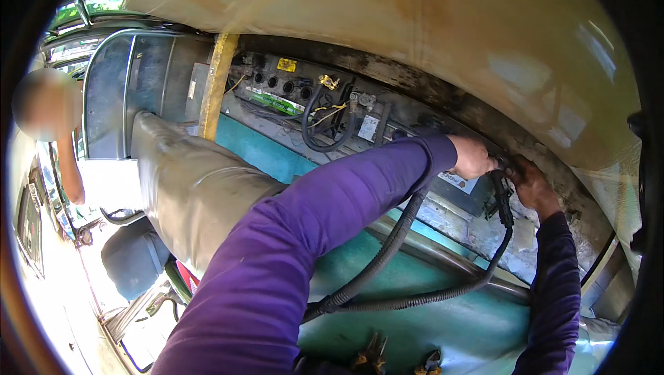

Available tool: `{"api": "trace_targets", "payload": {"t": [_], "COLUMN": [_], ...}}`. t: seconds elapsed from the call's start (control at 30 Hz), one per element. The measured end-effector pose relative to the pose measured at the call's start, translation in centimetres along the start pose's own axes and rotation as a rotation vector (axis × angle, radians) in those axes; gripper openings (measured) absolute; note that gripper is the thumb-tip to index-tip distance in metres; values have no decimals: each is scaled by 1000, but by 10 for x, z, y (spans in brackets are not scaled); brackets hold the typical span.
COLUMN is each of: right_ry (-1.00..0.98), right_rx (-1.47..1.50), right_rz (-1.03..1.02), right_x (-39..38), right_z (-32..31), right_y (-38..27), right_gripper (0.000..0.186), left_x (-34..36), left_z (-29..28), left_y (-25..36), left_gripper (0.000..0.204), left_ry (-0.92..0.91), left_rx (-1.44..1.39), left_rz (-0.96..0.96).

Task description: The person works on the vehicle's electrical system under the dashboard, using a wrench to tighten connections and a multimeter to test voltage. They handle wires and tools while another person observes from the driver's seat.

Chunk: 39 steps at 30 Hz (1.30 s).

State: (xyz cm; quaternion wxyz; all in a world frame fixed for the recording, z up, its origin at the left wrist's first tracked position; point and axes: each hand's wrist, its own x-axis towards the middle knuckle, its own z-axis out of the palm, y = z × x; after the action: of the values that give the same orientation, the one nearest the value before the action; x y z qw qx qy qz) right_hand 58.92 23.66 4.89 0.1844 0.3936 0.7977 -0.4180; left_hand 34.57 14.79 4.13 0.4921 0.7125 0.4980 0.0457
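Note:
My left hand (pixel 474 158), in a purple sleeve, is closed at the top of a black cable end (pixel 501 199) over the right-hand battery (pixel 453 194). My right hand (pixel 536 185) is closed at the same spot from the other side, its fingertips meeting the left ones. What the fingers pinch is mostly hidden. From the cable end a black corrugated cable (pixel 429 297) loops down and left. Another corrugated cable (pixel 377 261) passes under my left forearm. A second battery (pixel 277 86) stands farther left, with a brass-coloured terminal clamp (pixel 328 82) on a black cable above it.
A tan padded panel (pixel 443 8) hangs over the batteries. A yellow post (pixel 218 88) and a brown cushion (pixel 197 188) stand left. Two plier-like tools (pixel 372 355) lie at the lower edge on a green surface (pixel 415 333). Another person (pixel 66 161) is at far left.

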Motion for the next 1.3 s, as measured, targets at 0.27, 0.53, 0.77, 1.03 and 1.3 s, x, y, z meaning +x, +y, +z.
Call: {"api": "trace_targets", "payload": {"t": [0.27,0.53,0.77,1.03,1.3], "right_ry": [-10,-30,-21,19,-4], "right_rx": [46,34,12,13,-32], "right_rz": [29,30,36,14,7], "right_x": [8,7,7,1,8], "right_z": [2,2,0,-2,2], "right_y": [7,6,-3,-11,2], "right_gripper": [48,45,44,43,44], "left_x": [2,-3,0,-13,2], "left_z": [-12,-8,1,23,5], "left_y": [0,-13,-15,-7,-5], "left_gripper": [64,61,60,67,36], "left_ry": [-134,-246,-158,16,-209], "left_rx": [-243,-794,-500,-206,-883], "left_rz": [-243,-478,-241,-207,-450]}}
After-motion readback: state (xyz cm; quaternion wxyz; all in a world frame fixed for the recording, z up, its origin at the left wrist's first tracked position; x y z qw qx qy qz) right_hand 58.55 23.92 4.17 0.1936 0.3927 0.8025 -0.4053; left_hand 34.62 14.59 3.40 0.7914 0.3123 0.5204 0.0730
